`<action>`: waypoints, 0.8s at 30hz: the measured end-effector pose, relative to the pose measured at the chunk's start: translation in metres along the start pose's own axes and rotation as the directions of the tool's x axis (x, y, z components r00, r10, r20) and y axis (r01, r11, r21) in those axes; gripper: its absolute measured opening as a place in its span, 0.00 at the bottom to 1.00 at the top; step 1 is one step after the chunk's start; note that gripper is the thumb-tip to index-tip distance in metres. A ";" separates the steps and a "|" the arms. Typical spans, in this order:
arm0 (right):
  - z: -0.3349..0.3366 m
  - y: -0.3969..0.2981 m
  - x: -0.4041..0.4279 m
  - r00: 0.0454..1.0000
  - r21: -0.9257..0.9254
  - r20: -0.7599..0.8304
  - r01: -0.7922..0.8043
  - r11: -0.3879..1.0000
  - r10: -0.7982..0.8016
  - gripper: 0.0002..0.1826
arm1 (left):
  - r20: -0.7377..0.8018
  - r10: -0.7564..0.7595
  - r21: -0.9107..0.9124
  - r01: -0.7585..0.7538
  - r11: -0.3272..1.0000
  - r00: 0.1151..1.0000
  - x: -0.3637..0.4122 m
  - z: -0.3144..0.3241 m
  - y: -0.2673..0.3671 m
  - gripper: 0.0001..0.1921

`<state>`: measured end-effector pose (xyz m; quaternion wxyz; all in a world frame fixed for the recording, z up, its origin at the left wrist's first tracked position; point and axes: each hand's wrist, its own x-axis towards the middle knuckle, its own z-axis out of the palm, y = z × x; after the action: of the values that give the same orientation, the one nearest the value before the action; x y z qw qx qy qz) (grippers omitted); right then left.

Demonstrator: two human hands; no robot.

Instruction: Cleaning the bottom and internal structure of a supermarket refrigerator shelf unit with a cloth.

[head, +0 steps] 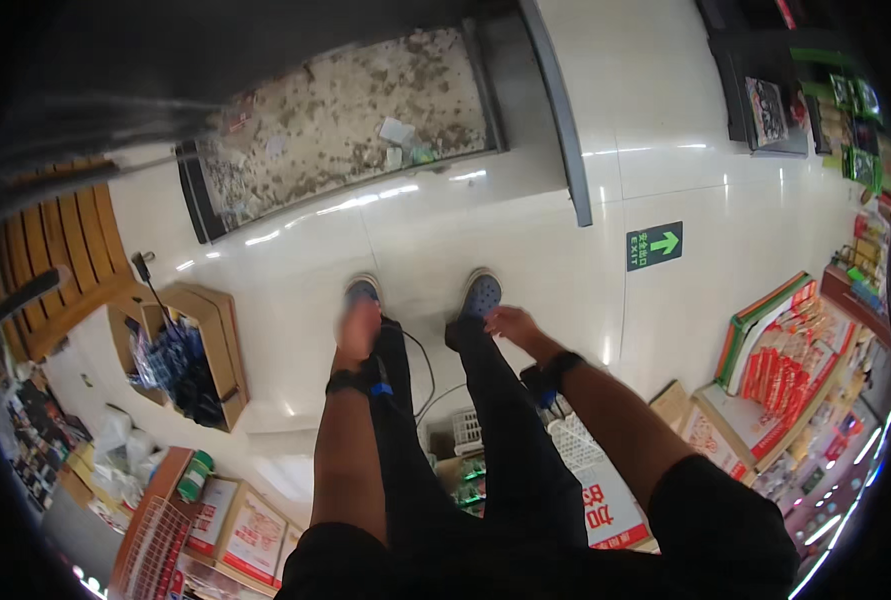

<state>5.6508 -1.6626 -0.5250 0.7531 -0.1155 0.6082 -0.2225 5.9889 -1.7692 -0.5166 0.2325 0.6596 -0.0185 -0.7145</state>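
My left hand (357, 330), blurred by motion, hangs in front of my left leg and partly covers one blue clog (360, 286). Whether its fingers are apart is unclear. My right hand (516, 326) hangs beside the other blue clog (482, 293), fingers loosely bent and apart, nothing visible in it. Ahead of my feet is a patch of dirty floor (340, 105) framed by dark fixture edges, including a grey rail (561, 112). Scraps of white paper (396, 131) and dirt lie on that patch. A large dark panel (152, 60), partly blurred, rises over its far left side.
A cardboard box (228, 360) holding umbrellas (171, 352) stands at left, near a slatted wooden piece (62, 255). A green exit-arrow sticker (654, 246) marks the tiles. Display boxes of red packets (775, 382) stand at right. A thin cable (432, 367) hangs between my legs.
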 end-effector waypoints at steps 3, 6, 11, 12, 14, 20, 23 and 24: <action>0.017 -0.014 0.009 0.989 -0.241 -0.030 -0.147 0.959 0.144 0.07 | -0.021 0.039 -0.151 -0.042 0.988 0.999 0.000 -0.056 -0.011 0.20; -0.042 -0.008 0.011 1.000 -0.815 0.012 0.007 0.580 0.004 0.03 | 0.023 -0.109 -0.253 0.111 0.961 0.994 0.014 -0.018 -0.018 0.18; 0.019 -0.059 0.066 0.965 -0.945 0.248 0.260 0.196 -0.086 0.04 | 0.027 -0.025 -0.117 0.028 0.993 0.999 0.020 -0.047 0.006 0.18; 0.015 -0.065 0.081 0.899 -0.911 0.407 0.387 -0.141 -0.163 0.04 | 0.069 -0.043 -0.130 0.051 0.990 0.997 0.026 -0.040 0.012 0.18; 0.058 -0.084 0.120 0.942 -0.962 0.272 0.259 -0.091 -0.197 0.09 | -0.060 0.033 0.039 -0.030 0.999 0.998 0.040 -0.062 0.030 0.18; 0.144 -0.169 0.247 0.703 -0.974 0.210 0.212 -0.081 -0.680 0.31 | 0.115 0.765 0.827 -0.488 0.280 0.634 0.136 -0.105 0.092 0.31; 0.150 -0.177 0.300 0.726 -0.986 0.164 0.143 -0.087 -0.668 0.25 | 0.291 0.827 0.917 -0.388 -0.096 0.482 0.169 -0.100 0.151 0.33; 0.136 -0.177 0.313 0.766 -0.984 0.141 0.180 -0.001 -0.628 0.23 | 0.393 0.824 0.899 -0.359 -0.251 0.408 0.184 -0.093 0.165 0.32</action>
<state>5.7984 -1.9788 -0.6853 0.2701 -0.7042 0.6566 -0.0033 6.1239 -1.9556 -0.6450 0.1033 0.6517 -0.7344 -0.1589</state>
